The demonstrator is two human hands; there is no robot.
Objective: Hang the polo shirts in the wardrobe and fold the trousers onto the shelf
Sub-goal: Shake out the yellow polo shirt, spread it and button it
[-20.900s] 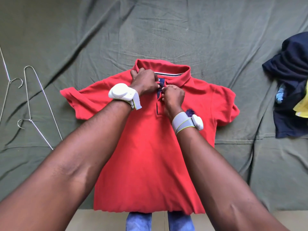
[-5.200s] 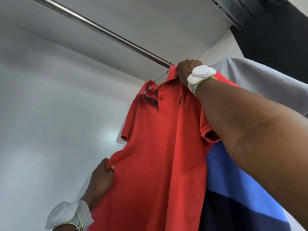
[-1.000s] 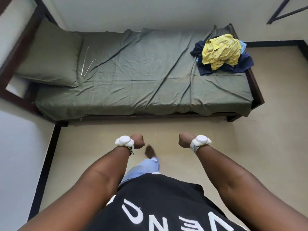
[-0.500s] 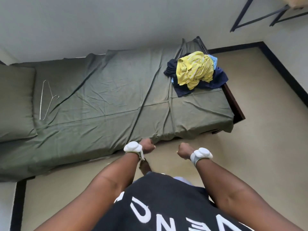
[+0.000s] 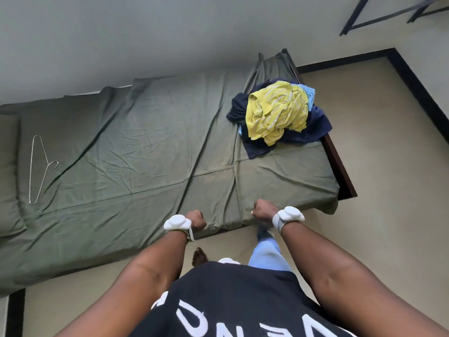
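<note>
A heap of clothes lies at the right end of the bed: a crumpled yellow shirt (image 5: pixel 277 113) on top of dark navy garments (image 5: pixel 313 128), with a bit of light blue cloth (image 5: pixel 308 92) showing behind. One wire hanger (image 5: pixel 38 166) lies on the sheet near the pillow at the left. My left hand (image 5: pixel 196 218) and my right hand (image 5: pixel 263 211) are held in front of me over the bed's near edge, both curled into fists with nothing in them. The heap is well beyond my right hand.
The bed (image 5: pixel 136 166) with its green sheet fills the middle; a green pillow (image 5: pixel 8 171) is at its left end. The dark wooden frame (image 5: pixel 340 166) shows at the right end. Beige floor (image 5: pixel 388 190) lies to the right. A wall runs behind the bed.
I have walked closer to the bed and turned a little; the bed and clothes heap now sit nearer. Both fists stay empty. Earlier the red polo went onto the wardrobe rail.
</note>
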